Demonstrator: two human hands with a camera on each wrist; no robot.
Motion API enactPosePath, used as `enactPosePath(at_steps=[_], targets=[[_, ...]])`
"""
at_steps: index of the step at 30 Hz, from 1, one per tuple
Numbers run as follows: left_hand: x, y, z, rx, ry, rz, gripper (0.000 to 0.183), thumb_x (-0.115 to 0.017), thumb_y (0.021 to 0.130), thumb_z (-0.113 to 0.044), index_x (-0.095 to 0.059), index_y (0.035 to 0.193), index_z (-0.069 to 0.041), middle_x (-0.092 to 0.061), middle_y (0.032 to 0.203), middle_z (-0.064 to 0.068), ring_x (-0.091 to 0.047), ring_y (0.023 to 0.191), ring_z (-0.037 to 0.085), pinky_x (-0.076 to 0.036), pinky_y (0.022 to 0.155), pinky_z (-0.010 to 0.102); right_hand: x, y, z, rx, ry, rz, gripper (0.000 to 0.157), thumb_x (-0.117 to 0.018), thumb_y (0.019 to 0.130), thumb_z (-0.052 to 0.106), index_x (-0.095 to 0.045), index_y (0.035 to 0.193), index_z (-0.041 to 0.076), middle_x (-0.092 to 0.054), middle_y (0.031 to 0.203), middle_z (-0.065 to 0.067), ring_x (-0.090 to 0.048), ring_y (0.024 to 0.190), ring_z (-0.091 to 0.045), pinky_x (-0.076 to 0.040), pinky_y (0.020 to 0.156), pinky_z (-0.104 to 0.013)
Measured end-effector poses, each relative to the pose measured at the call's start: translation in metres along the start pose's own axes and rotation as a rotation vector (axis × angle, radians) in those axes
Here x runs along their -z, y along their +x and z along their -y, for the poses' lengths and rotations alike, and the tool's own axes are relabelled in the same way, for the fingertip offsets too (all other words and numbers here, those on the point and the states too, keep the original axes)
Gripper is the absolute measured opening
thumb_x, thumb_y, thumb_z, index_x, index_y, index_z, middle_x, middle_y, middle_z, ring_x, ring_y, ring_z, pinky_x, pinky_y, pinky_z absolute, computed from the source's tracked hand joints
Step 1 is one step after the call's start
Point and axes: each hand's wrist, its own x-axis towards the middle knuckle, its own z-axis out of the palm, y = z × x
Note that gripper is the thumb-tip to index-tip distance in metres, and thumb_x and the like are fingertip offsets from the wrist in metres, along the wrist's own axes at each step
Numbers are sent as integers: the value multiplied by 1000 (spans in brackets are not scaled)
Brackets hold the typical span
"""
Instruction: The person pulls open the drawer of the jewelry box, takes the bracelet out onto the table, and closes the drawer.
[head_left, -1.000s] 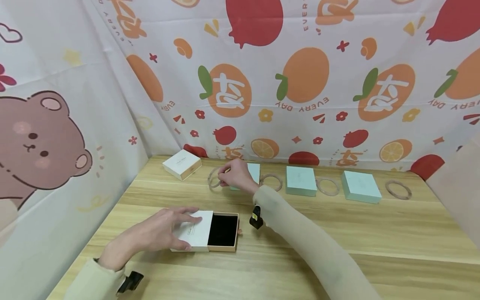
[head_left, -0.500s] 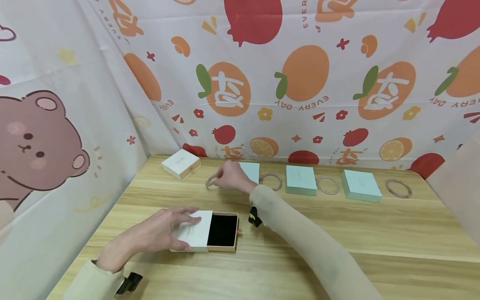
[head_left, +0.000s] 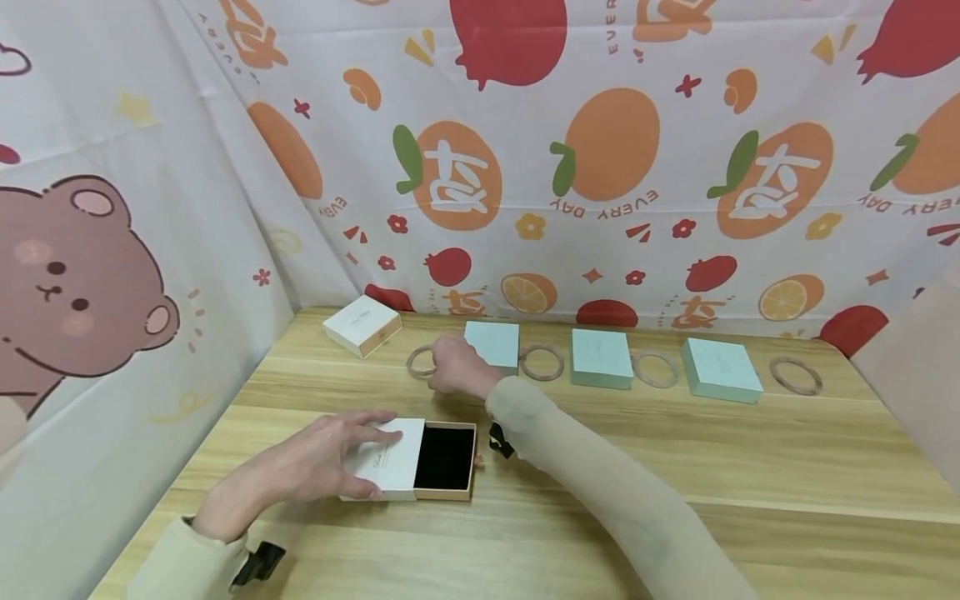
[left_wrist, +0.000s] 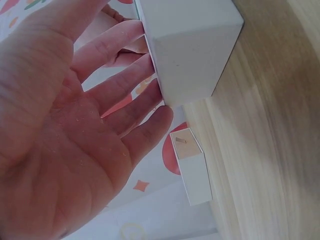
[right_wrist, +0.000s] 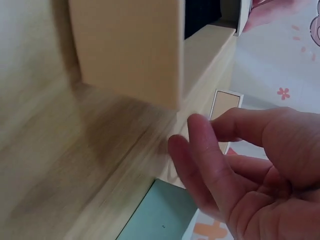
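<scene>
One bangle (head_left: pixel 409 363), tilted moments ago, lies far left, seemingly set down; my right hand (head_left: pixel 459 367) beside it looks loose and empty; my left hand (head_left: pixel 324 457) rests spread on the near white box (head_left: pixel 402 454).

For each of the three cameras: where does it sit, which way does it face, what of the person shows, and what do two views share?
Head: on the head, facing forward and down at the table; left hand, right hand and both sleeves show.
Left wrist: on that wrist, facing the near white box past the left hand, which shows.
Right wrist: on that wrist, facing the open drawer and a mint box; the right hand shows.
Shared: the far white box appears in both wrist views.
</scene>
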Motion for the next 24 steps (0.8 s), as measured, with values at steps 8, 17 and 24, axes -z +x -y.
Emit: enactPosePath(at_steps=[8,17,24], targets=[[1,1,-1,-7,1,-4,68,-89,75,-42,-69,135,-16,-56,150,16,-56,133,44,-47,105,64,2,-1,6,-36,8,-18,14,-74,86,7,-67,73,7,-54,65,0,-47,48,-11,-40,44,-20],[-1,-1,0,13,-3,3,68,-89,75,-41,-69,134,-17,-56,150,14,-55,134,43,-47,105,63,3,-4,8,-82,72,15,19,-72,88,7,-62,72,9,-64,57,-1,-56,43,-8,-40,42,-19],[-1,-1,0,7,0,-4,67,-89,75,-43,-69,134,-18,-57,150,13,-57,133,40,-48,105,61,3,-4,8,-82,89,27,13,-71,88,6,-64,77,9,-61,55,0,-57,43,-8,-40,43,-21]])
